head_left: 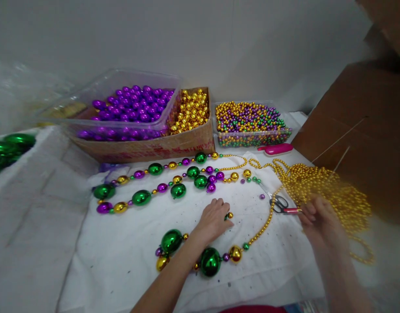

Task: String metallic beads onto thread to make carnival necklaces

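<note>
My left hand [215, 219] is closed over the white cloth, fingers curled down around a small green bead beside a small gold bead [230, 215]. Below it lies a bead necklace with large green balls [210, 262] and a gold bead chain [263, 230] curving up to the right; my forearm hides part of it. My right hand [320, 217] is blurred, its fingers pinched together at the end of a red-handled tool [291, 211]; what they hold is unclear. Black-handled scissors [280, 203] lie just left of that hand. A second necklace [141, 198] is laid out in a loop farther back.
Behind are a clear tub [118, 124] of purple balls, a cardboard box [148, 150] with gold balls, and a clear bin [252, 138] of mixed beads. A pink case [278, 149] sits before the bin. Gold chains [317, 182] pile up at right, beside brown cardboard [356, 113].
</note>
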Available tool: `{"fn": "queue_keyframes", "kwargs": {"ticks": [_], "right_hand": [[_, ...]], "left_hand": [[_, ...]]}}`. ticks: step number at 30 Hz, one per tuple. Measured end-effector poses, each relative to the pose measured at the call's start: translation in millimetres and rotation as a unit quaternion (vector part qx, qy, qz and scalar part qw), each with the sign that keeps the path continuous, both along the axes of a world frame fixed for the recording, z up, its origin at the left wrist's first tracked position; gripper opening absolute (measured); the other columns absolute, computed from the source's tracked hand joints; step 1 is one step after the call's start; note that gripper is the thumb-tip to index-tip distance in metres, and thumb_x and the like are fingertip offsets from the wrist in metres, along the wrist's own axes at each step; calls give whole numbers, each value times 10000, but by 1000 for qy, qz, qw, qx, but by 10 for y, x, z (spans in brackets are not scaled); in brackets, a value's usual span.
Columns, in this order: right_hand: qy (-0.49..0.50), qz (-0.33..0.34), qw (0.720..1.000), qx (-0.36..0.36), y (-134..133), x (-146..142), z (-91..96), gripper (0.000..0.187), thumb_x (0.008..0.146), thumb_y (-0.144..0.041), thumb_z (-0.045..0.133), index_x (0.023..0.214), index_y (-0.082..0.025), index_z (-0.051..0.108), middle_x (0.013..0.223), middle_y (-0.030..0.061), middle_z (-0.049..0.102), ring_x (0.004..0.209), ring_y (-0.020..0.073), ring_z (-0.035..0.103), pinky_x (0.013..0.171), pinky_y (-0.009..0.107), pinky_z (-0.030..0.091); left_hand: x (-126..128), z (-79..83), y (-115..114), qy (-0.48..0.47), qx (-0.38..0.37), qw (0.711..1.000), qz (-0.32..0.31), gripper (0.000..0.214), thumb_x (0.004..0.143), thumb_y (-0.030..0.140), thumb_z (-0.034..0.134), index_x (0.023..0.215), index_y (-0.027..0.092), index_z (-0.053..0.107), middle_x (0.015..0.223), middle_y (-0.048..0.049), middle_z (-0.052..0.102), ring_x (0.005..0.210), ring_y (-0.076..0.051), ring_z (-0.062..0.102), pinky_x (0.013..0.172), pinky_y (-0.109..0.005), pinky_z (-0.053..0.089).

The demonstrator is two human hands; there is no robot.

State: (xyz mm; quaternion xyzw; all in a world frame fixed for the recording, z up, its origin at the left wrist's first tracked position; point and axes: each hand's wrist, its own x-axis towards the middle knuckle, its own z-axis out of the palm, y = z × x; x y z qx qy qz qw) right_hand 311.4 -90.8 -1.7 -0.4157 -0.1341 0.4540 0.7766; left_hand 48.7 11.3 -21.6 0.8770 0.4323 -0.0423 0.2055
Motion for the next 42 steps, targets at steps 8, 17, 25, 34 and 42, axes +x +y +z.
{"fn": "queue_keyframes", "kwargs": {"ticks": [8, 17, 25, 34, 42], "right_hand": [[7, -51, 996, 77, -150, 290, 173, 249, 636, -177, 804, 731, -196, 575, 626, -61, 439, 512, 45, 415, 381, 109, 346], [-33, -20, 999, 17, -218, 165, 180, 140, 726, -231, 735, 747, -196, 602, 576, -59, 400, 428, 39, 299, 333, 110, 277], [-74, -3, 997, -24, -85, -18, 64, 149, 722, -261, 736, 811, -184, 646, 549, -61, 405, 441, 47, 328, 354, 127, 287], [-90, 37, 988, -120, -147, -152, -98, 213, 713, -323, 736, 849, -174, 669, 528, -58, 387, 449, 59, 312, 360, 154, 276], [-125, 88, 979, -132, -164, -150, -204, 268, 753, -330, 702, 968, -174, 668, 523, -43, 436, 446, 63, 352, 380, 165, 286]], "left_hand": [[-12, -17, -53, 38, 40, 998, -18, 155, 756, 236, 514, 900, 195, 554, 1020, -90, 543, 995, -261, 465, 804, -359, 387], [-98, 78, -119, 88, 27, 996, -2, 253, 726, 212, 545, 978, 193, 558, 1083, -98, 553, 1035, -271, 457, 850, -381, 380], [-123, 174, -106, 51, -3, 999, -9, 312, 753, 396, 593, 980, 182, 582, 1093, -113, 563, 1038, -288, 482, 845, -381, 389], [267, 193, 537, -66, 34, 996, 52, 175, 851, 237, 472, 865, 193, 640, 916, -64, 666, 875, -208, 599, 765, -302, 419], [507, 122, 1046, -107, 107, 980, 131, 248, 884, 192, 402, 1002, 196, 620, 1048, -73, 643, 992, -197, 572, 846, -291, 402]]}}
